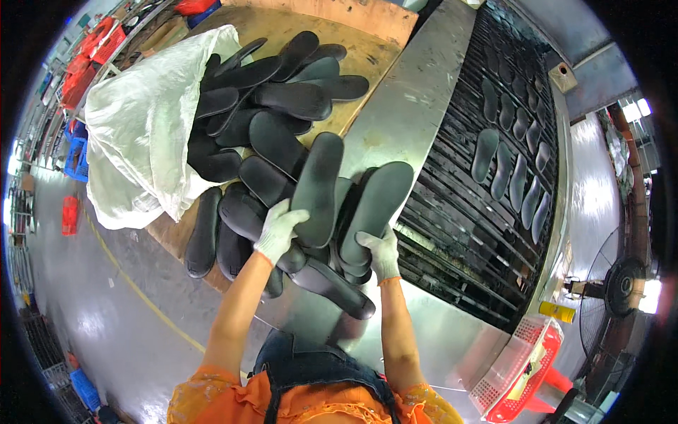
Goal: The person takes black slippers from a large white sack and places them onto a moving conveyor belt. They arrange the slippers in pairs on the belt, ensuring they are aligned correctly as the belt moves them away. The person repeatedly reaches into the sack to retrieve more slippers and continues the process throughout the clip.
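Observation:
White knitted gloves cover both hands. My left hand (280, 230) is closed round the lower part of a black shoe insole (319, 187), which stands tilted with its broad end up. Beside it, my right hand (382, 253) grips another black insole (376, 205), its thumb on the face. More insoles lie behind and under that one, and I cannot tell how many the hand holds. A loose heap of black insoles (293, 100) spills from a white woven sack (141, 127) across the table, and several lie beneath my hands.
A dark slatted conveyor (452, 184) runs along the right, with insoles (485, 154) laid in rows toward its far side. Between it and the wooden table (374, 56) is a metal ledge (417, 92). A red basket (522, 367), yellow can (556, 311) and fan (621, 286) stand right.

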A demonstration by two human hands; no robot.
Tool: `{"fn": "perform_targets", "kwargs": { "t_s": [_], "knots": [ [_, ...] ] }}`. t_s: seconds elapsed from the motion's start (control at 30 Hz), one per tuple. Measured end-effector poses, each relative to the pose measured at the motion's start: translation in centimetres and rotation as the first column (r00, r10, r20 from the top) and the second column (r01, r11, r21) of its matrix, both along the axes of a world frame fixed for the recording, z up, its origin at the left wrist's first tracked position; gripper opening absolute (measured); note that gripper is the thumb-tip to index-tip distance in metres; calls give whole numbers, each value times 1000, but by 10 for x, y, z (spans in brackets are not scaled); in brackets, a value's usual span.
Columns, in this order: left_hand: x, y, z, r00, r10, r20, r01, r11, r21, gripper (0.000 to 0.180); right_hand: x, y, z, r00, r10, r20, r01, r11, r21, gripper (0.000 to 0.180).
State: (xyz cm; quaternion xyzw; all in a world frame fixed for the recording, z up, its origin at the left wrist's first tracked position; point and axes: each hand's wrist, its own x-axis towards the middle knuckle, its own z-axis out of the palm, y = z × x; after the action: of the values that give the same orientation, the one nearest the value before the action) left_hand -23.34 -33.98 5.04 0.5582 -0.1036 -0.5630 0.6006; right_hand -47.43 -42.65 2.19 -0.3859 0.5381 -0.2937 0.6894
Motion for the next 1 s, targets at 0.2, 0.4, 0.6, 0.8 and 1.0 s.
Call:
{"fn": "perform_targets", "kwargs": {
  "t_s": [0.2, 0.4, 0.6, 0.8, 1.0],
  "knots": [
    [-21, 56, 5, 984, -20, 177, 13, 999, 42, 22, -64, 4, 1, 882, -252, 399, 223, 968, 118, 57],
    [-86, 56, 2, 887, -245, 392, 222, 970, 104, 29, -96, 29, 2, 803, -319, 503, 240, 946, 217, 65],
    [-161, 37, -29, 781, -432, 451, 400, 901, 170, 44, -124, 45, -12, 780, -421, 463, 368, 907, 204, 57],
    [-235, -31, -31, 785, -441, 436, 421, 895, 148, 31, -222, -7, -16, 699, -570, 432, 525, 819, 232, 44],
    [-292, -122, -72, 746, -464, 478, 447, 881, 157, 35, -309, -97, -26, 715, -594, 370, 595, 794, 126, 41]
  ]
}}
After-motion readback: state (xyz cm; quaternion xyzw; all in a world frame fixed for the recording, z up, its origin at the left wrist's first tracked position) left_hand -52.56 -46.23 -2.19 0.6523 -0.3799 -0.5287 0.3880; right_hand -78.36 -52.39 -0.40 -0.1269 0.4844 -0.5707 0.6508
